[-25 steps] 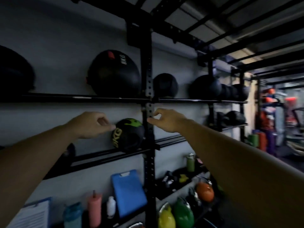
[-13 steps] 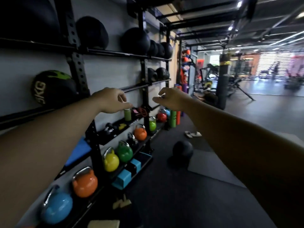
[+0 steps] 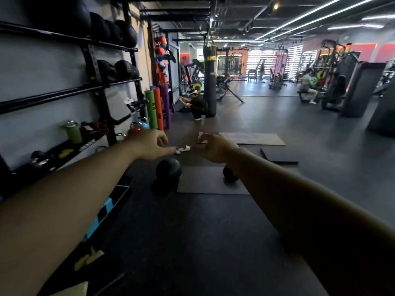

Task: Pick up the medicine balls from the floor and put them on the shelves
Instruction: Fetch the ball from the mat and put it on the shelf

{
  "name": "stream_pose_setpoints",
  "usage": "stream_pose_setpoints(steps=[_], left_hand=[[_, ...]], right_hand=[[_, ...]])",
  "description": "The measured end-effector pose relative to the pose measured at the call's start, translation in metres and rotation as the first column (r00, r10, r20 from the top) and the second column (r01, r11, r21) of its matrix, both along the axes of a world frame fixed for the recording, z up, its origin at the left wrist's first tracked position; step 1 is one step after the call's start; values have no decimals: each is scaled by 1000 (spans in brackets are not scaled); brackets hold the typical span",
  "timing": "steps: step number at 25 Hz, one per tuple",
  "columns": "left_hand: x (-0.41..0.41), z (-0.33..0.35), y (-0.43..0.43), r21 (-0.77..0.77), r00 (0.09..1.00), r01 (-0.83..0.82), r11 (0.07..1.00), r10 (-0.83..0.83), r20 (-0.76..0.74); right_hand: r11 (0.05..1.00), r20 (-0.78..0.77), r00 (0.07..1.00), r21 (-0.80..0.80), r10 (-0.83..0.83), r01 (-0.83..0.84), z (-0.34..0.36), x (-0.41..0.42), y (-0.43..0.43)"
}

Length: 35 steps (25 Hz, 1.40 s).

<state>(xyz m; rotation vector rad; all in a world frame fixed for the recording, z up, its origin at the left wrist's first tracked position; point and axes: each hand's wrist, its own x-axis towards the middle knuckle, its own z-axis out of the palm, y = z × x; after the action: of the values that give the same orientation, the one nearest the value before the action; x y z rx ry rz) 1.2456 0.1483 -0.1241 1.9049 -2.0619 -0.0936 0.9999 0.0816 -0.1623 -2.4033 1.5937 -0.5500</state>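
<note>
Rack of shelves point(image 3: 64, 94) stood along the left wall. Top shelf point(image 3: 106, 44) carried a row of dark medicine balls point(image 3: 125, 33), packed side by side. The shelf below carried more stored balls point(image 3: 126, 70) at its far end, and its near length was bare. A lower tray shelf point(image 3: 85, 146) held a green bottle point(image 3: 73, 132), upright, with small dark items beside it that were too dim to identify. A red kettlebell point(image 3: 135, 129) sat further along.

Two task balls were on the floor. The larger black ball point(image 3: 168, 170) lay at the left edge of a dark mat point(image 3: 209, 185), near the rack's foot. The smaller ball point(image 3: 229, 175) lay on the mat, partly hidden behind the right forearm. Both were round, so no long axis or heading could be determined.

Left hand point(image 3: 149, 146) and right hand point(image 3: 213, 150) were held out above the balls, apart from each other, fingers loosely curled and gripping nothing.
</note>
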Motion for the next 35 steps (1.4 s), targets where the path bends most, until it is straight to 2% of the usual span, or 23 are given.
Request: stream_pose_setpoints(steps=[5,11,17,25,31,35], left_hand=[[-122,-35,-84,125,995,86,988,-79,-64],[-260,-65,-172,185,987,151,971,-137,-85],[-340,-72,-253,224,983,181,958,-183,-14],[-391,-118,-427,280,950,307,910,-311,-32],[-377,-125,-587,326,940,332,885,-339,-35],[-356,-121,-686,322,959,279,905,-282,-37]], right_hand=[[991,-44,993,75,-107,110,-33,-137,-68],[975,-118,980,137,-160,175,-61,-270,-128],[951,-109,959,140,-262,276,-78,-372,-179],[918,-142,930,167,-338,359,-115,-405,-317],[905,-145,927,207,-347,371,-118,-379,-466],[901,-142,924,211,-355,379,-117,-378,-559]])
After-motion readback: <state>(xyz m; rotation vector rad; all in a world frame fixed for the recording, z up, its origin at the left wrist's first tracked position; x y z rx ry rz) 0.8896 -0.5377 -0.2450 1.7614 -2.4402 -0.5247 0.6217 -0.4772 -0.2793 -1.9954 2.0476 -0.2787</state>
